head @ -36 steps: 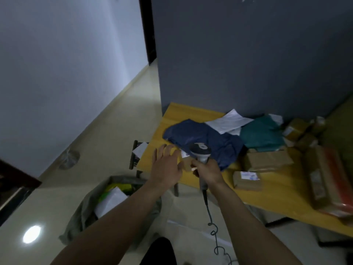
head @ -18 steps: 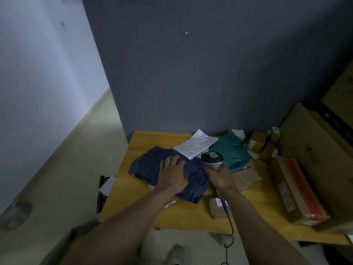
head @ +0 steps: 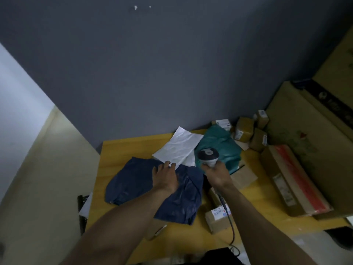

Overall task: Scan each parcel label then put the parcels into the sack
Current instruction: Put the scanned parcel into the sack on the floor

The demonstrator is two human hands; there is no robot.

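Several parcels (head: 217,219) crowd the yellow wooden worktop (head: 122,150); the dark blue plastic mailer bag (head: 131,180) lies under the left hand (head: 165,178), whose grip I cannot tell. No label shows, so turn it over before the right hand (head: 217,175) aims the grey handheld scanner (head: 208,155) it grips.

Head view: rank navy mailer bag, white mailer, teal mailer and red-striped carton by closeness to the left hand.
1. navy mailer bag, under the left hand
2. white mailer, just beyond it
3. teal mailer, farther right
4. red-striped carton, far right
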